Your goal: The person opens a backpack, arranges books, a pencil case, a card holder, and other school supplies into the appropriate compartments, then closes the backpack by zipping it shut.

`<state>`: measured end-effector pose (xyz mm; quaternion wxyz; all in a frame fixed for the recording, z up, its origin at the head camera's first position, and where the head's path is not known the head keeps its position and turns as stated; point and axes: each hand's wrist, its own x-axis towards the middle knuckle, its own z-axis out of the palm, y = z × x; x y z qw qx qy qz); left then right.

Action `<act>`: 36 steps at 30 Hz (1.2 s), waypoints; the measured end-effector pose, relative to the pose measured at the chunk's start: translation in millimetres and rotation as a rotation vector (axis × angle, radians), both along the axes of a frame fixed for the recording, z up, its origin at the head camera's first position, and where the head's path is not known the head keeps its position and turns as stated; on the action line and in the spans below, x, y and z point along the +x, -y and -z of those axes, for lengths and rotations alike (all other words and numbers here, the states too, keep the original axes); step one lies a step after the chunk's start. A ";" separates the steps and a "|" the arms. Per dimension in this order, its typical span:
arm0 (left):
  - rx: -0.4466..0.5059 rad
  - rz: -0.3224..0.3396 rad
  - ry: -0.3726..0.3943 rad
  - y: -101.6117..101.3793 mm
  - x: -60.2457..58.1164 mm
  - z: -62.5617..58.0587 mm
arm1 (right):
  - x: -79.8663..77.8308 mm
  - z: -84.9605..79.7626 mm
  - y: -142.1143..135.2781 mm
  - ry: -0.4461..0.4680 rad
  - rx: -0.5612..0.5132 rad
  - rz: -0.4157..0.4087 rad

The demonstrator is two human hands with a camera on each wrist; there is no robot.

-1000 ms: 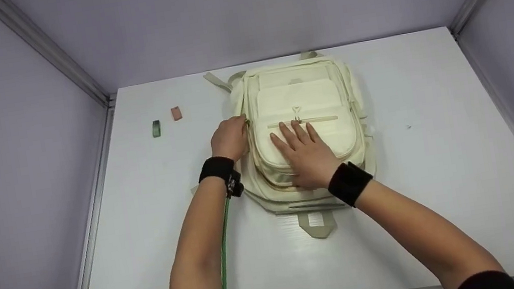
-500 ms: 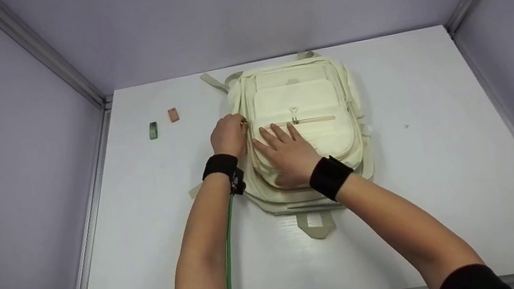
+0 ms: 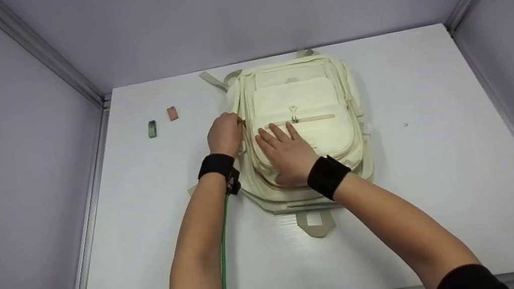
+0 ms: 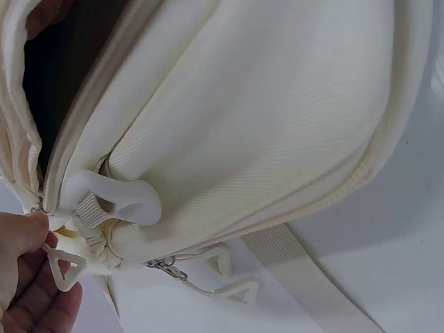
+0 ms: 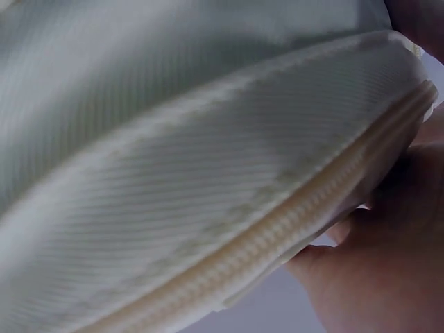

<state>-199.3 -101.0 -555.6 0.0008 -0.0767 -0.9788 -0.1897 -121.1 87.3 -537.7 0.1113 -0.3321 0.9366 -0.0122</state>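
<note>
A cream backpack (image 3: 298, 95) lies front side up, its grab loop (image 3: 318, 229) toward the person. At the pack's left side, my left hand (image 3: 225, 136) pinches a zipper slider with thumb and fingers; its white triangular pull (image 4: 67, 269) hangs over the fingers. Above that slider in the left wrist view, the zipper's edges stand apart around a dark gap (image 4: 59, 83). My right hand (image 3: 289, 157) rests with fingers spread on the front pocket, just below the pocket's short zipper (image 3: 314, 118). Pale zipper teeth (image 5: 243, 257) curve along the pack's edge in the right wrist view.
A green block (image 3: 152, 129) and a reddish block (image 3: 172, 113) lie on the white table (image 3: 447, 187), left of the pack. Loose straps (image 3: 213, 80) stick out at its sides. Other zipper pulls (image 4: 239, 291) dangle nearby. Walls close in the back and sides.
My right hand has slid left across the front pocket, closer to the left hand. The left hand stays at the side zipper with only slight movement.
</note>
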 end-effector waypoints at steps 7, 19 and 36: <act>-0.009 -0.003 0.015 1.8 3.8 -0.8 | -0.3 2.1 0.9 0.000 -0.005 -0.007; -0.023 0.023 0.035 4.8 11.4 -3.6 | -1.9 -0.7 1.0 0.024 -0.020 0.003; -0.094 0.105 0.007 8.2 37.2 -10.5 | -1.6 1.2 -0.7 -0.005 0.001 -0.015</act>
